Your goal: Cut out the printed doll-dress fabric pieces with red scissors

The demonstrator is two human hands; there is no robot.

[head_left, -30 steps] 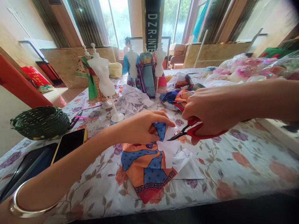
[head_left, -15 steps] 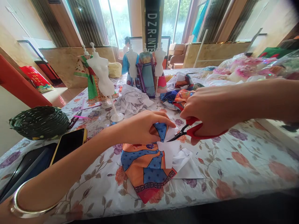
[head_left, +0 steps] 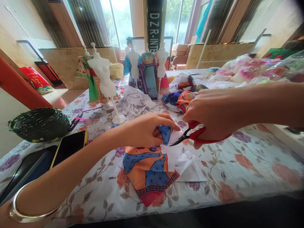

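My left hand pinches the upper edge of a patterned fabric piece, orange and blue with a dark red border and white margins. The lower part of the cloth lies spread on the table. My right hand is wrapped round the red handles of a pair of scissors. Their dark blades point left and sit at the white margin beside my left fingertips, looking nearly closed. Part of the fabric under my left hand is hidden.
A flowered tablecloth covers the table. White scraps lie behind my hands, near a bare white mannequin and several dressed ones. At left are a dark woven basket and a phone. Colourful cloth lies behind my right hand.
The scissors stay at the white margin; their tips sit very slightly lower. My left hand keeps its pinch with hardly any shift.
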